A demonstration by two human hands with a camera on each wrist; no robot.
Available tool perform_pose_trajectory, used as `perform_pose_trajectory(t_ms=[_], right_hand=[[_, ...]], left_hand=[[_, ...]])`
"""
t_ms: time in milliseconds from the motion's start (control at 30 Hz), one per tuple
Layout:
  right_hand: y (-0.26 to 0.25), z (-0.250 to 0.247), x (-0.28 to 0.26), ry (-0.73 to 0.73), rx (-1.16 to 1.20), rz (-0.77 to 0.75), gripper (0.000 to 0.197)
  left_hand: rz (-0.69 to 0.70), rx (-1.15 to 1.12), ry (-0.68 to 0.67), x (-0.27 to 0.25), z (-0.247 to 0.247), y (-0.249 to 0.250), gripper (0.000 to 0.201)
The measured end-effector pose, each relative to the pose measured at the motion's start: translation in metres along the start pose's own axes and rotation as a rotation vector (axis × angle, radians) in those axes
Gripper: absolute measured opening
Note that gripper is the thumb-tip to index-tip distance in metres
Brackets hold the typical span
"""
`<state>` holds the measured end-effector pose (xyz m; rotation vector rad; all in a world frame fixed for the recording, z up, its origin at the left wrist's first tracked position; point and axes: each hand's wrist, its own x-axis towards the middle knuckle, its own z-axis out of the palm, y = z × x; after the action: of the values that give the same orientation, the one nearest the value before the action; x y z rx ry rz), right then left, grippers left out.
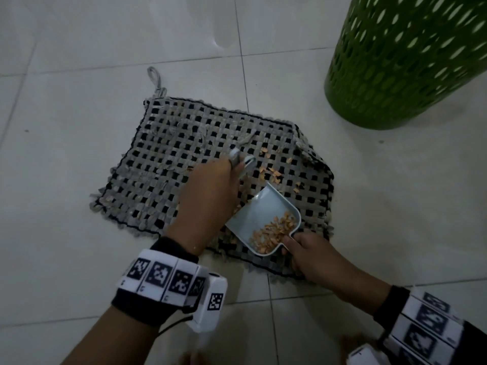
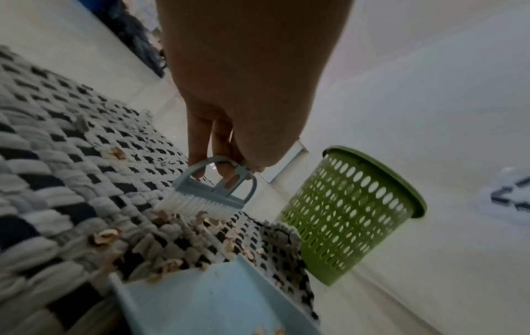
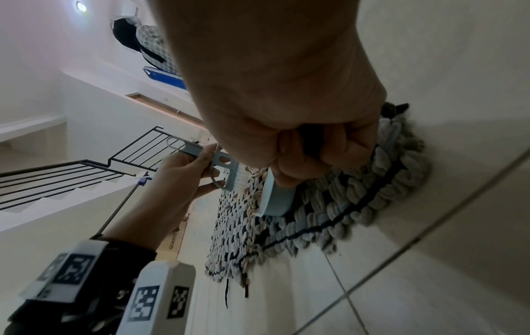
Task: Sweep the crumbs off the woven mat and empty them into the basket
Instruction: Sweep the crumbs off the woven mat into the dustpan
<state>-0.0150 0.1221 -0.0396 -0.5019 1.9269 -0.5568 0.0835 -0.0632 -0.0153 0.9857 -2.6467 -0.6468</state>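
A grey and black woven mat (image 1: 163, 156) lies on the tiled floor. Orange crumbs (image 1: 274, 175) are scattered on its right part. My left hand (image 1: 208, 198) grips a small blue brush (image 2: 212, 192) with white bristles, held just above the mat beside the crumbs. My right hand (image 1: 308, 256) grips the handle of a light blue dustpan (image 1: 261, 214), which rests on the mat's near right part. A pile of crumbs (image 1: 274, 233) lies in the pan near the handle. The green perforated basket (image 1: 405, 59) stands on the floor beyond the mat's right corner.
White tiled floor (image 1: 79, 61) surrounds the mat on all sides. In the right wrist view a staircase with a black railing (image 3: 86, 167) shows behind my left hand. The mat's hanging loop (image 1: 155, 77) sticks out at its far left corner.
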Motion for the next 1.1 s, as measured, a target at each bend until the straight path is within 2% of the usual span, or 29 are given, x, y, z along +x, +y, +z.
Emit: perform_pose_trajectory(t_ms=[200, 267, 367, 500, 600, 767, 867, 933, 1100], right_hand=[[0.01, 0.004, -0.003, 0.061, 0.028, -0.065, 0.041], [0.013, 0.005, -0.005, 0.069, 0.029, -0.092, 0.04], [0.016, 0.004, -0.01, 0.108, 0.108, -0.087, 0.04], [0.016, 0.003, -0.012, 0.181, 0.273, -0.007, 0.039], [0.01, 0.005, -0.005, 0.192, 0.36, 0.014, 0.039], [0.009, 0.011, 0.003, 0.204, 0.36, 0.029, 0.038], [0.012, 0.013, 0.002, 0.23, 0.313, 0.008, 0.039], [0.015, 0.014, 0.002, 0.237, 0.282, -0.005, 0.039], [0.018, 0.018, 0.003, 0.23, 0.22, -0.017, 0.043]], left_hand=[[0.039, 0.123, -0.252, -0.016, 0.009, 0.014, 0.039], [0.02, 0.02, -0.232, -0.011, 0.001, 0.014, 0.036], [0.018, -0.05, -0.063, 0.007, -0.01, 0.008, 0.029], [0.147, -0.069, 0.073, 0.043, -0.003, 0.006, 0.024], [0.257, -0.101, 0.044, 0.067, 0.017, 0.007, 0.023], [0.32, -0.019, -0.095, 0.076, 0.039, 0.004, 0.032], [0.352, -0.004, -0.221, 0.078, 0.026, -0.002, 0.04], [0.308, -0.039, -0.294, 0.082, 0.009, -0.007, 0.033], [0.386, -0.124, -0.133, 0.085, -0.004, 0.009, 0.024]])
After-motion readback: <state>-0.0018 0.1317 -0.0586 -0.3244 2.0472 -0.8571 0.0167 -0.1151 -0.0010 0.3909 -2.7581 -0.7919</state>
